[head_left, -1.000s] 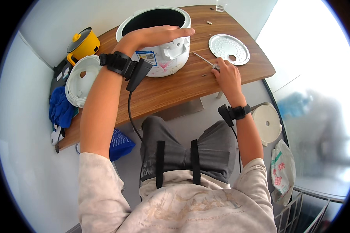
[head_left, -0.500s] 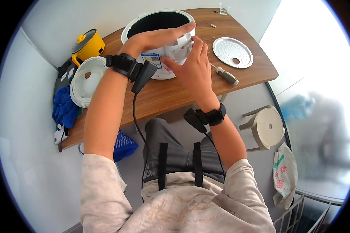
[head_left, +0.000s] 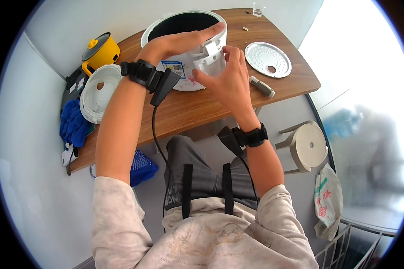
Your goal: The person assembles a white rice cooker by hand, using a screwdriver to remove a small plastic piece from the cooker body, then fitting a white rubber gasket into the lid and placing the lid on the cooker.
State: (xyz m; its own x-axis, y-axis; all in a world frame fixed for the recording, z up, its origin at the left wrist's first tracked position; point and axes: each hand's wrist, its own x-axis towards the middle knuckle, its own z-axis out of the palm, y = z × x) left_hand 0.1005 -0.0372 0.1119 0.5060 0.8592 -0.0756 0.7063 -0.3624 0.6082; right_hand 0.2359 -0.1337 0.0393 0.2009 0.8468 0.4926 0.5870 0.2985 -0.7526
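"Rice cooker body (head_left: 191, 88), and where was it?"

"On the bench (head_left: 175, 117), upright and lidless, in front of the person."

"And the fingers?"

"Those of the right hand (head_left: 229, 83) were closed around a white front housing piece (head_left: 212, 67), thumb on one side. The left hand (head_left: 179, 42) lay across the rim, its index finger stretched out; I couldn't tell whether the others gripped anything."

"Which step was that?"

"Handling the front piece while bracing the body, I'd judge. Whether the piece was loose or attached, I couldn't tell. The next move seemed to call for a steady rim and an even, gentle hold."

"What else did the bench carry?"

"A screwdriver (head_left: 262, 87) just beside the right hand, nobody holding it; a round white lid part (head_left: 89, 96) at the left; then a perforated disc (head_left: 264, 57), a yellow electric pot (head_left: 107, 53) and, farthest, a clear cup (head_left: 257, 10)."

"The room?"

"A blue bag (head_left: 142, 168) under the bench's left end, a beige stool (head_left: 311, 157) at the right, and a pale wall (head_left: 121, 18) behind."
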